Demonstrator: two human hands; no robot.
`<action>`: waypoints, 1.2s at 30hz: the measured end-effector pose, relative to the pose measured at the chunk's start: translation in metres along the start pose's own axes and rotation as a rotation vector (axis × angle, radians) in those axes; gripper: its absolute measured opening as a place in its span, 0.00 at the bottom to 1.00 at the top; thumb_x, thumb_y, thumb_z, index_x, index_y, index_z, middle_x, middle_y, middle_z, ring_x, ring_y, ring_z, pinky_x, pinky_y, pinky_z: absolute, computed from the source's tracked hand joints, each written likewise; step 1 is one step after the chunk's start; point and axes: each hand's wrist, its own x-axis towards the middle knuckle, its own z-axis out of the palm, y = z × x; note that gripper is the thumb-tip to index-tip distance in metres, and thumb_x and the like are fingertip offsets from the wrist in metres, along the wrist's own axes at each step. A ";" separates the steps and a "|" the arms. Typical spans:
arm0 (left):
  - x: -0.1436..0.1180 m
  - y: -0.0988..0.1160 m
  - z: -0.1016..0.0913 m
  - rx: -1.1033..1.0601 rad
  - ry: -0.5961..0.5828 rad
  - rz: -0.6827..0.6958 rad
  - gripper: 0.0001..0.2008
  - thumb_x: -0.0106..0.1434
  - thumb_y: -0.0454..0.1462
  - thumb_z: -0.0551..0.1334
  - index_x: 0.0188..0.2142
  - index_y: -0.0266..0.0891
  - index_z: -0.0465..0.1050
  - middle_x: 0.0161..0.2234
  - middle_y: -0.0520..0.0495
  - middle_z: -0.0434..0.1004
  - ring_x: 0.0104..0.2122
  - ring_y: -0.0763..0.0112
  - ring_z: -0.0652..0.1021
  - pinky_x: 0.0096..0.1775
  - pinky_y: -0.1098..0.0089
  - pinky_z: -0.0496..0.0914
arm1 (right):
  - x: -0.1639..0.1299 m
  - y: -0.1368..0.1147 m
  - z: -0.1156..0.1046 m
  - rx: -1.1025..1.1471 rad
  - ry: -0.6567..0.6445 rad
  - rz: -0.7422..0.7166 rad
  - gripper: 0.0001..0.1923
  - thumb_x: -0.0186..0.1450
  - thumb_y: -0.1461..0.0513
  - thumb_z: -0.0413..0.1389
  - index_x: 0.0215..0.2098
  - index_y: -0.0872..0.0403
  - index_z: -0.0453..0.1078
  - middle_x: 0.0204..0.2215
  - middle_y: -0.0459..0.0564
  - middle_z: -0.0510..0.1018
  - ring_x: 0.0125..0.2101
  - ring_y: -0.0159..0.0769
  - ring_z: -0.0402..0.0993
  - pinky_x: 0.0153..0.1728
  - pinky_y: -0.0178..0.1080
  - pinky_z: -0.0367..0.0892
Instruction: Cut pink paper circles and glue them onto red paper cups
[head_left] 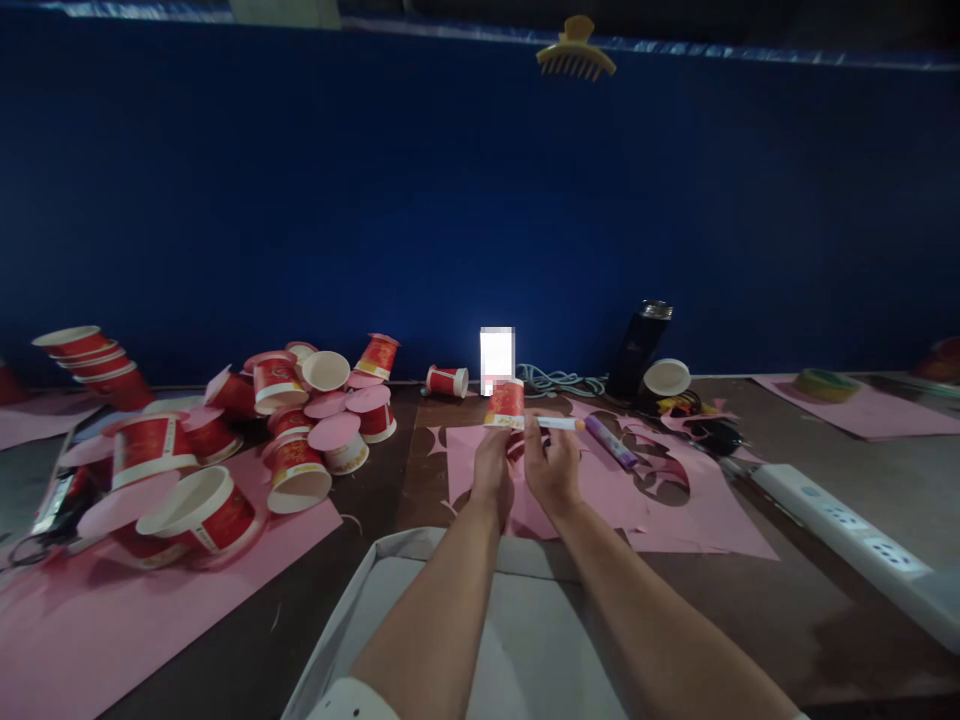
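A red paper cup (506,402) is gripped upside down by the left hand (492,474). A white glue stick (559,423) is pinched in the right hand (553,466), touching the cup's rim. Pink paper (675,520) lies beneath both.

Left side's pretty jammed: a heap of red paper cups (225,440) covers the table (375,470) out to the edge, some stacked (97,360). There's an open lane of bare wood between that heap and the pink paper (675,510) in the middle. On the right, a power strip (847,540) lies diagonally, and a dark bottle (637,350), white lid (667,377) and cable clutter (705,420) block the back.
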 end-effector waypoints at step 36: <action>-0.003 0.023 0.000 -0.351 0.164 -0.178 0.03 0.57 0.32 0.58 0.28 0.36 0.70 0.29 0.48 0.74 0.32 0.73 0.74 0.43 0.69 0.66 | 0.001 0.004 0.001 0.009 0.005 0.049 0.13 0.67 0.57 0.48 0.39 0.55 0.71 0.36 0.54 0.77 0.39 0.40 0.72 0.43 0.43 0.65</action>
